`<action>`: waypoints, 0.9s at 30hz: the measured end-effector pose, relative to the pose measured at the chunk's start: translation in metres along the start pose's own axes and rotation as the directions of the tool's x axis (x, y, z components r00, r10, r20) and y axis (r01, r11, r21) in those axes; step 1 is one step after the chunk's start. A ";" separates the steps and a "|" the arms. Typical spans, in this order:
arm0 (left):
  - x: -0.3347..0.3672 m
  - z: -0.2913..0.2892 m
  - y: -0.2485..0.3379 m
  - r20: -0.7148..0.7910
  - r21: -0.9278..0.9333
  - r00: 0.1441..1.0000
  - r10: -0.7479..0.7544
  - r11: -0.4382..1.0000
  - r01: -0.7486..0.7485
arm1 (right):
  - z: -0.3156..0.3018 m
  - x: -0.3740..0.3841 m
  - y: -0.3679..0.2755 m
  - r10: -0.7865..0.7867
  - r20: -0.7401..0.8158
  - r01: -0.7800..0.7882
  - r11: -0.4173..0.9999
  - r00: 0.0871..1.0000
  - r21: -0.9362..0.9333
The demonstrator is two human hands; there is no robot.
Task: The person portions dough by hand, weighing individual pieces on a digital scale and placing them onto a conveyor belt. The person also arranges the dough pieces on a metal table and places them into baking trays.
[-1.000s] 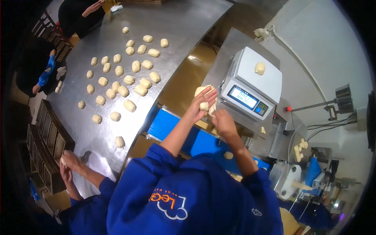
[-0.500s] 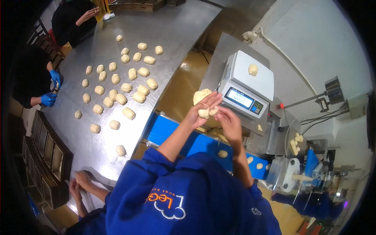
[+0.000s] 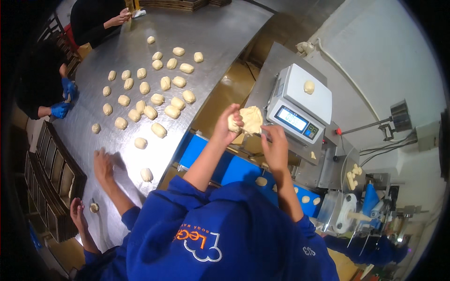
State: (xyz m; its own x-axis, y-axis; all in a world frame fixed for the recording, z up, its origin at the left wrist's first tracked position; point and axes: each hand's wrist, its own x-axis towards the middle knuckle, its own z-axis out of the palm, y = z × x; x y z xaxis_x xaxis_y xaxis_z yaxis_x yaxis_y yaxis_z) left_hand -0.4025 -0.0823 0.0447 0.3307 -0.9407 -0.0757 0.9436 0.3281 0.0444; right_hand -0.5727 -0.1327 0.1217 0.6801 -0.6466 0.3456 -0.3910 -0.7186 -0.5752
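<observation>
My left hand (image 3: 227,125) is raised with its fingers curled round a small pale piece of dough (image 3: 233,124). Just to the right of it lies a larger, uneven slab of dough (image 3: 252,119), beside the scale. My right hand (image 3: 275,143) has its fingertips pinched together at the slab's right edge. On the white pan of the digital scale (image 3: 300,100) sits one dough ball (image 3: 309,87). The scale's display is lit.
Below my hands runs a blue conveyor belt (image 3: 238,167) carrying small dough pieces. The steel table (image 3: 206,42) at left holds several dough rolls. Co-workers' hands, some blue-gloved (image 3: 60,110), work along it. Dark baking pans (image 3: 55,173) stand at its left edge.
My left hand has closed from an open palm round its dough piece. My right hand has moved from it to the slab's edge. The co-worker's hands at lower left have parted.
</observation>
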 end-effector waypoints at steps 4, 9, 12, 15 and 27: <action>-0.007 0.030 0.011 -0.035 0.069 0.993 0.117 0.991 -0.114 | 0.030 0.011 0.010 -0.193 0.074 0.193 0.981 0.978 0.001; -0.014 0.046 0.022 0.002 -0.041 0.993 0.116 0.992 -0.116 | 0.058 0.006 0.032 -0.135 0.165 0.147 0.987 0.977 -0.063; -0.020 0.045 0.043 0.022 -0.108 0.988 0.153 0.983 -0.150 | 0.035 -0.016 0.031 -0.096 0.035 0.096 0.995 0.995 0.002; -0.023 0.042 0.057 0.002 -0.119 0.979 0.205 0.972 -0.204 | 0.009 -0.032 0.021 0.038 -0.073 -0.030 0.995 0.997 0.100; 0.008 -0.006 -0.060 -0.168 0.271 0.966 -0.199 0.933 0.239 | -0.033 -0.036 0.038 0.125 0.635 -0.642 0.017 0.762 0.767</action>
State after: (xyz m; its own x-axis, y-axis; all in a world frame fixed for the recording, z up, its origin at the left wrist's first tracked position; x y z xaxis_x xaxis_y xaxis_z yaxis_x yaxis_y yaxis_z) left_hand -0.4568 -0.1091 0.0358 0.1347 -0.9591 -0.2490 0.9543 0.0580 0.2931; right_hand -0.6328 -0.1453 0.1117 0.8634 -0.4201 -0.2794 0.0326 0.5991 -0.8000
